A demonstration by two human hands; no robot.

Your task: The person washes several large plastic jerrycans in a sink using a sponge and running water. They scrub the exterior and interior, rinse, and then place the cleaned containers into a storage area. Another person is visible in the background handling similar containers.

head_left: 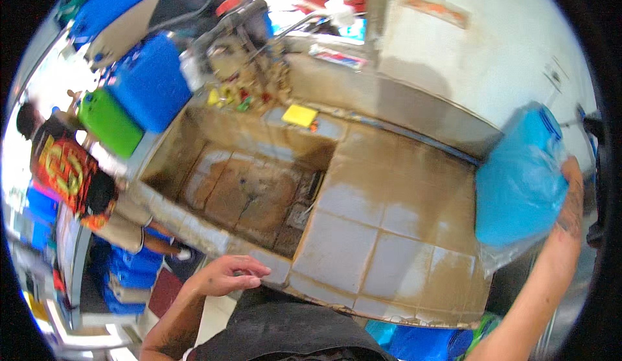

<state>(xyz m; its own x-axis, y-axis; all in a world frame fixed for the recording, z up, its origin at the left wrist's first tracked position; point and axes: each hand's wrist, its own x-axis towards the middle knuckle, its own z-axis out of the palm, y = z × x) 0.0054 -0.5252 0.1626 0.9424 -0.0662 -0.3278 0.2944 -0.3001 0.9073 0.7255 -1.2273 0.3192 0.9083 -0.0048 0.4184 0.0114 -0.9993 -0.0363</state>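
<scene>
My left hand (231,274) hovers at the front rim of a tiled sink basin (243,196), holding nothing, its fingers loosely curved and the thumb apart. At the far right, my right hand (572,169) is against the upper side of a light blue plastic container (517,181) with a ridged top end. Clear plastic film wraps this container, and its loose edge hangs below the lower end. The right fingers are partly hidden behind it. Between the hands lies a stained tiled counter (350,244); the container is at its right end.
A yellow sponge (300,115) lies on the basin's back ledge, near small coloured pieces (228,96). Blue (150,81) and green (109,123) jerrycans stand on the left. Another person (73,171) stands beyond them. Blue plastic containers (418,341) sit under the counter.
</scene>
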